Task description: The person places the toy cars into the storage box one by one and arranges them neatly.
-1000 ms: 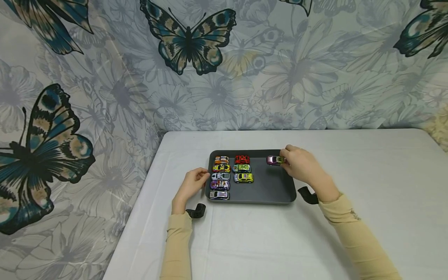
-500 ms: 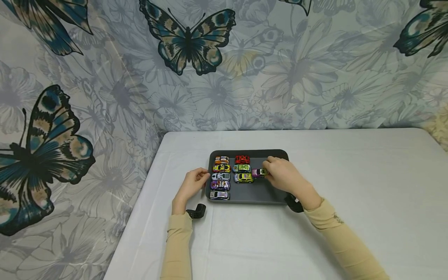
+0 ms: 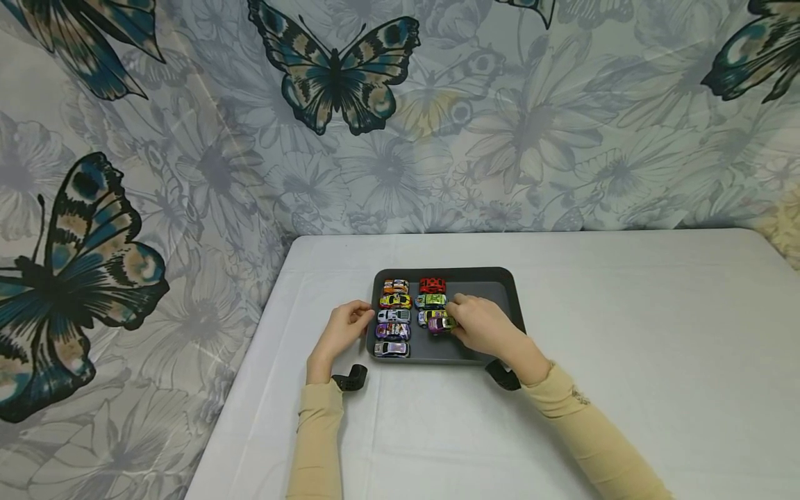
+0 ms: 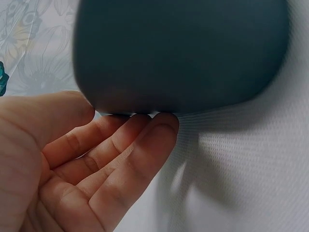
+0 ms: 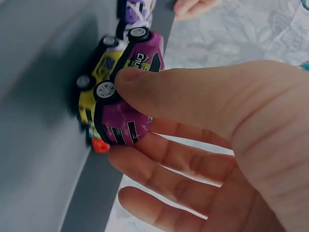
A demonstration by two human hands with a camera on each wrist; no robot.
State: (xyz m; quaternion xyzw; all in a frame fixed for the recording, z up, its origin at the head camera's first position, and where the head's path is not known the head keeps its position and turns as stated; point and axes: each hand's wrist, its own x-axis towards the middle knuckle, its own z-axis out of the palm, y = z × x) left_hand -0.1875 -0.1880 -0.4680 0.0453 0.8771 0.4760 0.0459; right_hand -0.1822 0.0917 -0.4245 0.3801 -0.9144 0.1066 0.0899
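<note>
My right hand pinches a purple toy car between thumb and fingers, tilted over the tray in the right wrist view. Just behind it is a yellow toy car, partly covered by it. A green toy car and a red toy car sit farther back in the same column. My left hand holds the left edge of the dark grey tray, its thumb and fingertips right at the rim in the left wrist view.
Another column of several toy cars lines the tray's left side, from an orange one at the back to a silver one in front. The tray rests on a white-covered table. A butterfly-patterned cloth hangs behind.
My right hand has carried the purple car from the tray's back right, leftward and toward me, to just in front of the yellow car. The left hand has stayed at the tray's edge.
</note>
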